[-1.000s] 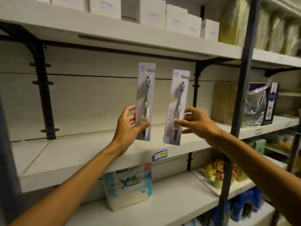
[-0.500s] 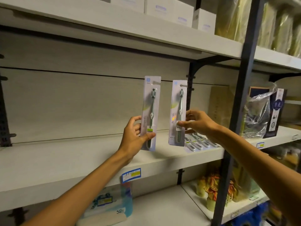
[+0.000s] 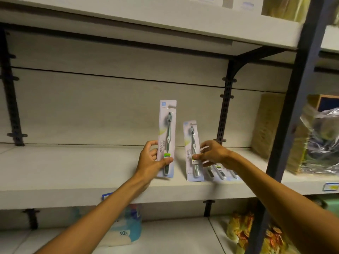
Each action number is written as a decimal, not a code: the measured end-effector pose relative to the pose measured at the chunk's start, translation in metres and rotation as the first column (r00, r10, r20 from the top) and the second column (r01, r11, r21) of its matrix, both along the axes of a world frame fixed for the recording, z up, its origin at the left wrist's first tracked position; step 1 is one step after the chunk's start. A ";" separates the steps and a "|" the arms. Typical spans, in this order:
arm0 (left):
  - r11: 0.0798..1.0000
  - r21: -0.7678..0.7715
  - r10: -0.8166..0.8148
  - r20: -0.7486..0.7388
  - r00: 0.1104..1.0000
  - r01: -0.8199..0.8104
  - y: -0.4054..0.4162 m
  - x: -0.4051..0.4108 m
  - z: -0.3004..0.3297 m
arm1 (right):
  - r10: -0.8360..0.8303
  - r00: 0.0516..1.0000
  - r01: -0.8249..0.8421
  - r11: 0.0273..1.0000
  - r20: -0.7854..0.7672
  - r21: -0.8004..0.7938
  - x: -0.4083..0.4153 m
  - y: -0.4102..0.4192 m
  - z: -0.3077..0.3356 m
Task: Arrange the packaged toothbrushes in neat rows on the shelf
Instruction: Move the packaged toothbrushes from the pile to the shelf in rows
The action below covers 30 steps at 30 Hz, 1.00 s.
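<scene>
Placing stage: right hand [image 3: 213, 154] pinching a packaged toothbrush [image 3: 192, 153] onto the shelf [image 3: 73, 173] beside the laid row [image 3: 222, 172]; left hand [image 3: 152, 162] gripping the next pack [image 3: 167, 138], likely due alongside.

Your left hand [image 3: 154, 162] is holding one toothbrush pack [image 3: 167, 125] upright above the middle shelf [image 3: 73, 173], to the left of the second pack [image 3: 193, 153] that your right hand [image 3: 212, 154] is pinching. That second pack is standing tilted, its bottom edge sitting on the shelf near the front lip. Just right of it and partly behind your right hand, more packs [image 3: 220, 171] are lying flat on the shelf. A bracket post [image 3: 224, 107] is rising behind them. Farther right, past the frame upright [image 3: 293, 107], a plastic-wrapped bundle [image 3: 322, 143] is sitting on the neighbouring shelf.
</scene>
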<state>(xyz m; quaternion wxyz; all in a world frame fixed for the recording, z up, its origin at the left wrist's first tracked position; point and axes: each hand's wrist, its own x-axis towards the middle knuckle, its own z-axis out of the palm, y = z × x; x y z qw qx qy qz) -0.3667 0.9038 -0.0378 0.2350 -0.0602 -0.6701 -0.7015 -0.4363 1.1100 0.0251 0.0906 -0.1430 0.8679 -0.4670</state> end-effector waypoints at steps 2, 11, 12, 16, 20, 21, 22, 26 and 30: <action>1.000 0.008 0.011 0.020 1.000 -0.012 0.002 -0.002 -0.004 | 0.022 1.000 -0.022 0.999 0.009 0.040 -0.010 0.002 -0.005; 0.998 0.038 0.048 0.084 0.995 -0.051 0.003 -0.006 -0.008 | 0.085 0.996 -0.086 0.948 0.018 0.307 -0.041 0.012 -0.016; 0.998 0.043 0.047 0.089 0.995 -0.051 0.003 -0.006 -0.008 | 0.095 0.995 -0.094 0.937 0.012 0.337 -0.044 0.011 -0.015; 0.998 0.052 0.034 0.109 0.994 -0.039 0.002 -0.007 -0.007 | 0.122 0.991 -0.084 0.877 -0.051 0.472 -0.049 0.003 -0.014; 0.999 0.030 0.027 0.123 0.992 -0.031 0.001 -0.009 -0.008 | 0.197 0.963 -0.033 0.762 -0.184 0.647 -0.048 0.001 -0.023; 0.999 0.027 0.027 0.122 0.992 -0.031 0.001 -0.010 -0.009 | 0.212 0.960 -0.039 0.748 -0.183 0.662 -0.049 0.001 -0.025; 0.999 0.028 0.025 0.122 0.992 -0.029 0.001 -0.010 -0.009 | 0.222 0.958 -0.044 0.740 -0.182 0.671 -0.050 0.001 -0.027; 0.999 0.032 0.015 0.124 0.992 -0.020 0.001 -0.009 -0.009 | 0.246 0.942 -0.057 0.786 -0.228 0.616 -0.049 0.007 -0.023; 1.000 0.026 -0.005 0.130 0.992 0.002 0.003 -0.007 -0.007 | 0.242 0.832 -0.054 0.931 -0.499 0.361 -0.037 0.025 -0.001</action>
